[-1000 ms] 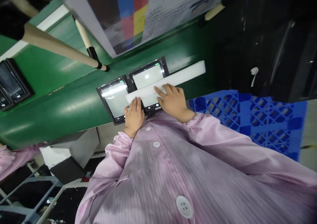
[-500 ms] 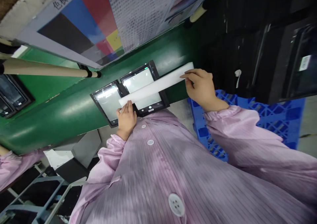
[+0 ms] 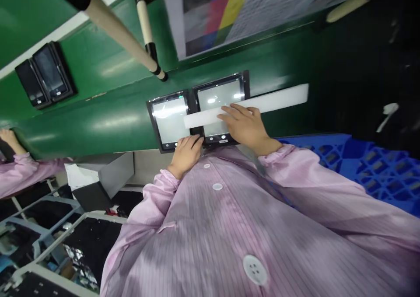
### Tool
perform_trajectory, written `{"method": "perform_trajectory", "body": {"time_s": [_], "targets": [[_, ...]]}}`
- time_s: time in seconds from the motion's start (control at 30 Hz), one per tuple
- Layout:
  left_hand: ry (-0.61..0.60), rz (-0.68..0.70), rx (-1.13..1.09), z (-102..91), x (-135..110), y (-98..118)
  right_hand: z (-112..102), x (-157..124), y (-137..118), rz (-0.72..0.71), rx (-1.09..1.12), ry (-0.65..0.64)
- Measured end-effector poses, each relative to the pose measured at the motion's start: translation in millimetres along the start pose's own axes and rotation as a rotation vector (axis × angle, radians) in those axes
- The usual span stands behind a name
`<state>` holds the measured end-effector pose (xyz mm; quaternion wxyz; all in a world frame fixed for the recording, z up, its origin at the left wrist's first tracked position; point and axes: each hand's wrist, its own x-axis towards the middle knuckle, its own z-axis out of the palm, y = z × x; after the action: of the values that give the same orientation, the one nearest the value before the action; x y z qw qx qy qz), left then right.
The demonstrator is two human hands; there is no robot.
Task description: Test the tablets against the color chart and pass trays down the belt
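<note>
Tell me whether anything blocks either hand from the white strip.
Nothing visible blocks the right hand: it lies over the white strip. The left hand is by the lower edge of the left screen, just below the strip's end, with nothing raised visible between.

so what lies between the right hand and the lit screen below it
The white strip, seen in the head view crossing that screen under the right hand.
</note>
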<state>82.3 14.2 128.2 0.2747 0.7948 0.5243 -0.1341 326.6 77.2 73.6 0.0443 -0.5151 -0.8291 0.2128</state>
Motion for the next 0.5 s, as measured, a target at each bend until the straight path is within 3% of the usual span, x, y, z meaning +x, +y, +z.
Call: {"method": "perform_trajectory", "body": {"time_s": [0.2,0.5], "targets": [[-0.088,-0.236,-0.039,36.8,-64,-24,-2,5,5,-0.002,-0.001,-0.021],[-0.113,-0.483,0.027,46.6,-57,-20,-4,9,3,0.053,0.043,-0.068]]}}
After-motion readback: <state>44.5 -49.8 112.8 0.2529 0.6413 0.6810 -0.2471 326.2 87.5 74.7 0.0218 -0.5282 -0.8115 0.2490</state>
